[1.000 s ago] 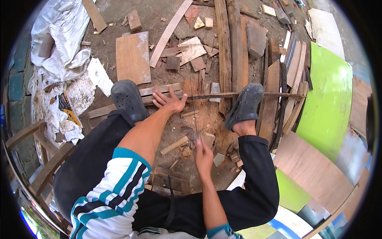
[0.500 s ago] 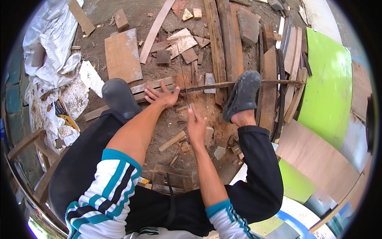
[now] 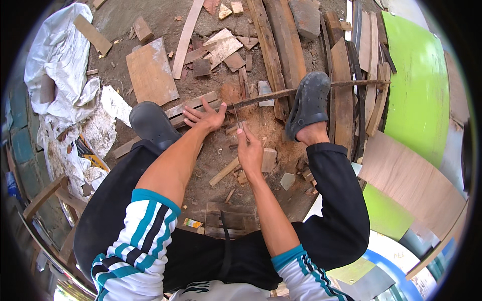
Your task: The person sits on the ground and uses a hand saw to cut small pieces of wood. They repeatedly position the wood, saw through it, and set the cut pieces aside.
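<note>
A long dark wooden strip [image 3: 271, 96] lies crosswise in front of me, pinned under my right shoe [image 3: 310, 100]. My left hand [image 3: 208, 119] rests at the strip's left end, fingers spread over some short planks [image 3: 175, 111]. In my right hand [image 3: 250, 153] is a thin saw [image 3: 237, 115], seen almost edge-on. Its blade meets the strip just right of my left thumb. The fingers hide the saw's handle. Reddish sawdust [image 3: 273, 128] covers the ground below the strip.
Thick beams [image 3: 281, 40] and a brick-like block [image 3: 305, 19] lie ahead. Stacked boards [image 3: 341, 85] and a green panel [image 3: 414, 85] stand to the right. A square board [image 3: 150, 70], wood scraps and white sheeting [image 3: 55, 55] are at the left. My left shoe [image 3: 153, 125] stands beside the planks.
My right hand has drawn the saw back toward me or tipped it, so much less blade shows beyond the strip. The strip's right end has swung away from me. My left hand stays put.
</note>
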`<state>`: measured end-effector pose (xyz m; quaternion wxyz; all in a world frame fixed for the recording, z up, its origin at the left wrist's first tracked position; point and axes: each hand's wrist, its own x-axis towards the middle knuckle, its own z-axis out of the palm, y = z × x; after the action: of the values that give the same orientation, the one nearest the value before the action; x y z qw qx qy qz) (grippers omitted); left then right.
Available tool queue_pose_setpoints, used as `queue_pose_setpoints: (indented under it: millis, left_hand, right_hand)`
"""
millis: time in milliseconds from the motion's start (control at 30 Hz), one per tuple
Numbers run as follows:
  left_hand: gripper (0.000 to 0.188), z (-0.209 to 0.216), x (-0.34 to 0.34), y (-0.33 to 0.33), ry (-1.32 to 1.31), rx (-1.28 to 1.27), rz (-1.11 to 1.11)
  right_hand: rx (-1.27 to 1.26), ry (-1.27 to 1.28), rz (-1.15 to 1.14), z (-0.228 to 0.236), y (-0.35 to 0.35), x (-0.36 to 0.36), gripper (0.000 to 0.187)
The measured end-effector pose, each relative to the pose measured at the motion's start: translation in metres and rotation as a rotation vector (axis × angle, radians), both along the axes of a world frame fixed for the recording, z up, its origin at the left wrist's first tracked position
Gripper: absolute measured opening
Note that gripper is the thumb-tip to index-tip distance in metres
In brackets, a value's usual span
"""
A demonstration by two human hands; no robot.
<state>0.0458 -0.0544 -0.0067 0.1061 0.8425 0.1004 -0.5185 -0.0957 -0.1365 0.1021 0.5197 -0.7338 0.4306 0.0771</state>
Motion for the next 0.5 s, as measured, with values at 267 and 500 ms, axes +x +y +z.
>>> queue_pose_setpoints:
  millis: [267,500]
  left_hand:
    - [0.104,0.003,0.004,0.004,0.01,0.031,0.027]
    - [0.103,-0.003,0.0,0.003,-0.032,0.06,0.025]
  right_hand:
    - [0.113,0.214,-0.098,0.084,0.012,-0.128,0.037]
    - [0.071,0.048,-0.033,0.013,0.005,-0.023,0.047]
